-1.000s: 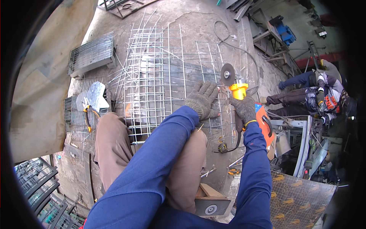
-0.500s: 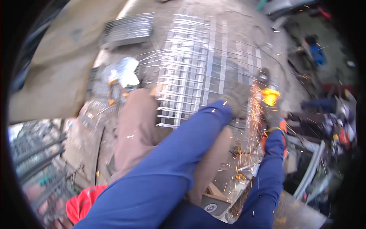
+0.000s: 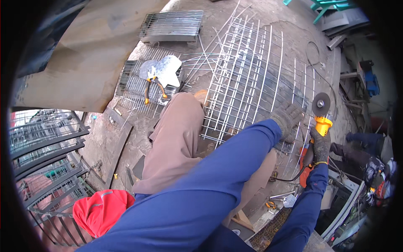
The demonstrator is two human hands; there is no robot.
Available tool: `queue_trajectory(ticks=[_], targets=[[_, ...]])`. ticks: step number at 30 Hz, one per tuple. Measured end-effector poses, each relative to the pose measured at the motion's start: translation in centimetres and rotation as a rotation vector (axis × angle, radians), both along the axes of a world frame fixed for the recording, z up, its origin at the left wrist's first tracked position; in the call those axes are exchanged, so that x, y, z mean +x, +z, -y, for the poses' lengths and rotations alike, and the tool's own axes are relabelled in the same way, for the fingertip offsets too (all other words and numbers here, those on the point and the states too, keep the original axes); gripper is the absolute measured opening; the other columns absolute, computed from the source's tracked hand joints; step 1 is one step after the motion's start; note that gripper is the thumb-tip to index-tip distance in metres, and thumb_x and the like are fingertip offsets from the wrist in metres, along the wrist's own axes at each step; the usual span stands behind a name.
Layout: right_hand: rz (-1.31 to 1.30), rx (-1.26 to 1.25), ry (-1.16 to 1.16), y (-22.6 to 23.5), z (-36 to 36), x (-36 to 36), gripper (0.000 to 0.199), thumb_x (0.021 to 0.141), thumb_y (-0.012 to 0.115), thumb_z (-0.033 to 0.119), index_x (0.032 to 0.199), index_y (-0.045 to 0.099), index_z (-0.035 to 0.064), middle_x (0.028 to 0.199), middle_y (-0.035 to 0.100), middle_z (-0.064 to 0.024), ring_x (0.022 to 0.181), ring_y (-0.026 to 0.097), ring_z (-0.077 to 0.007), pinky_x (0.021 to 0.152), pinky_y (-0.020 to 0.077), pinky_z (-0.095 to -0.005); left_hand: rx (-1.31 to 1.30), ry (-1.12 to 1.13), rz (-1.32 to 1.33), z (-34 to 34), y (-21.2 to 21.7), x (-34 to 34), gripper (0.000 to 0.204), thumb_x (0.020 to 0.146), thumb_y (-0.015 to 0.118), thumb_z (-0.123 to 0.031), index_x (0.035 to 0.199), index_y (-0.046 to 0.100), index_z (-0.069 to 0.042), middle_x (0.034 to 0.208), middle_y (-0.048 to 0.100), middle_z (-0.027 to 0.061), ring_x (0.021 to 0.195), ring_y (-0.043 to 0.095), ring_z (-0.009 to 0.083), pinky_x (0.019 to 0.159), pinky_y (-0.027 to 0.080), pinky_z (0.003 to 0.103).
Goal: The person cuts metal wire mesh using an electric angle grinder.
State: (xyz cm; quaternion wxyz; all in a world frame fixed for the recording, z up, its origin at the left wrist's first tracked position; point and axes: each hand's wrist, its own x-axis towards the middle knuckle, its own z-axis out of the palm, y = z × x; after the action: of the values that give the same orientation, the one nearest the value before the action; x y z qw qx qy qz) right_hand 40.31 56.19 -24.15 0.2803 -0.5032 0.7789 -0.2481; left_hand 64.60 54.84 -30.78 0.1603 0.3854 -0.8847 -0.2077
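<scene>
My right hand (image 3: 321, 147), in a grey glove, is wrapped round the body of an angle grinder with a yellow head (image 3: 323, 125) and an orange rear part. Its dark cutting disc (image 3: 321, 105) stands just beyond the right edge of a wire mesh (image 3: 247, 80), with no sparks showing. The mesh of thin metal rods lies on the ground in front of me. Over its near right part, my gloved left hand (image 3: 286, 118) has its fingers curled on the rods. Part of that grip is hidden by the glove.
Orange-handled pliers (image 3: 155, 89) lie on a wire rack beside a pale metal scrap (image 3: 168, 71). Beyond them sits a slatted metal grate (image 3: 171, 26). A big brown sheet (image 3: 79, 59) fills the upper left. Red cloth (image 3: 102, 211) lies lower left, near black metal bars (image 3: 46, 145).
Sparks flew from the grinder at the mesh's right side earlier; now there are none. The grinder has come away from the rods to the right. The view has shifted and sharpened.
</scene>
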Motion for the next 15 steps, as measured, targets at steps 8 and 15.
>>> queue_trajectory(ticks=[8,15], targets=[[-0.302,0.009,-0.018,3.2,1.4,0.1,0.063,0.072,0.087,0.038,0.113,0.061,-0.002,0.09,0.069,-0.0135,0.075,0.067,-0.0239,0.068,0.0546,-0.0392,-0.078,-0.017,-0.006,-0.2,0.5,0.4,0.107,0.086,0.057,-0.077,0.16,0.031,-0.005,0.163,0.036,0.0181,0.154,0.028,0.0338,0.128,0.012,0.052],[-0.342,0.079,-0.005,2.8,3.7,0.6,0.07,0.068,0.09,0.043,0.114,0.062,-0.0029,0.094,0.071,-0.0193,0.083,0.071,-0.0312,0.074,0.0552,-0.0434,-0.12,-0.033,0.031,-0.1,0.3,0.2,0.103,0.088,0.053,-0.077,0.159,0.034,-0.004,0.162,0.038,0.0175,0.152,0.031,0.034,0.128,0.013,0.054]])
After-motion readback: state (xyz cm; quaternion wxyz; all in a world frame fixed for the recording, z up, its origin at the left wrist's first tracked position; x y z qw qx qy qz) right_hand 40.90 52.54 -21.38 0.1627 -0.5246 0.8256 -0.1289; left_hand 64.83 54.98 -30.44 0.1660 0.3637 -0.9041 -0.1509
